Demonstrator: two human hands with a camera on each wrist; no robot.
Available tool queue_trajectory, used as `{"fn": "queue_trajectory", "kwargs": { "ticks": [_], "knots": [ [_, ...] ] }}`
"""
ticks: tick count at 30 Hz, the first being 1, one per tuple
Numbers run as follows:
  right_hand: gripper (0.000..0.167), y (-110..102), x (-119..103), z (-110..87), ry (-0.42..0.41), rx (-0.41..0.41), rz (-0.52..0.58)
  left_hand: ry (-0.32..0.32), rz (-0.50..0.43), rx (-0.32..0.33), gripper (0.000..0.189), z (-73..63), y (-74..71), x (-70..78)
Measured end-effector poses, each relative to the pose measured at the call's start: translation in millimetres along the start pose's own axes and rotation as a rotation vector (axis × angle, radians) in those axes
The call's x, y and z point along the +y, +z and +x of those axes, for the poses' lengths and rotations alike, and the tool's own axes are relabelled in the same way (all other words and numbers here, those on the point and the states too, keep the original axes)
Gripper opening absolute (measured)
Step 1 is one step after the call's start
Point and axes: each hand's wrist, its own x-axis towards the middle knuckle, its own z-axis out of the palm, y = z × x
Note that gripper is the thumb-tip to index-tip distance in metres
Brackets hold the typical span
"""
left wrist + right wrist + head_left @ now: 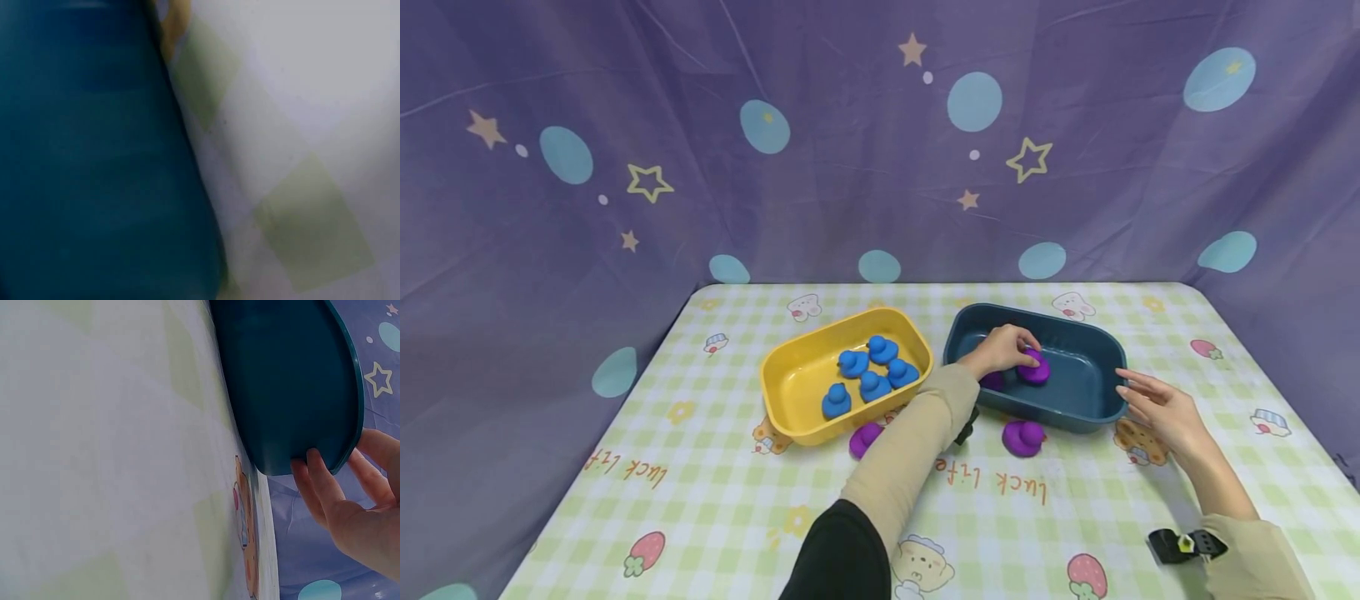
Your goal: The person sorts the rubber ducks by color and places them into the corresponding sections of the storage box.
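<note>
My left hand (1000,350) reaches over the near side of the dark teal basin (1078,367), its fingers pinching a purple rubber duck (1034,368) inside. Partly hidden under that hand, a second purple shape (993,382) lies in the same basin. At the basin's right end, my right hand (1168,417) touches the rim with extended fingers, seen also along the basin wall (287,394) in the right wrist view. The left wrist view holds only the blurred basin side (106,156) and tablecloth; the left hand is out of it.
Left of the teal basin stands a yellow basin (793,387) holding several blue rubber ducks (874,386). On the checked tablecloth (737,517), one purple duck (1023,438) sits before the teal basin; another (864,440), partly covered by the left sleeve, sits before the yellow one.
</note>
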Motion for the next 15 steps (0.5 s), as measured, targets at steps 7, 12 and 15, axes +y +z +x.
{"fn": "queue_trajectory", "kwargs": {
  "ticks": [7, 12, 15],
  "knots": [
    [0.057, 0.5, 1.3, 0.8, -0.005, 0.002, 0.008, -0.001, 0.002, 0.001, 0.024, 1.5, 1.0, -2.4],
    [0.057, 0.2, 1.4, 0.6, -0.003, 0.002, 0.011, 0.009, -0.016, 0.009, 0.024, 2.3, 1.4, -4.1],
    [0.057, -0.2, -0.3, -0.3, 0.002, 0.003, 0.003, 0.015, -0.036, 0.015, 0.023, 0.8, -0.2, -3.8]
  ]
}}
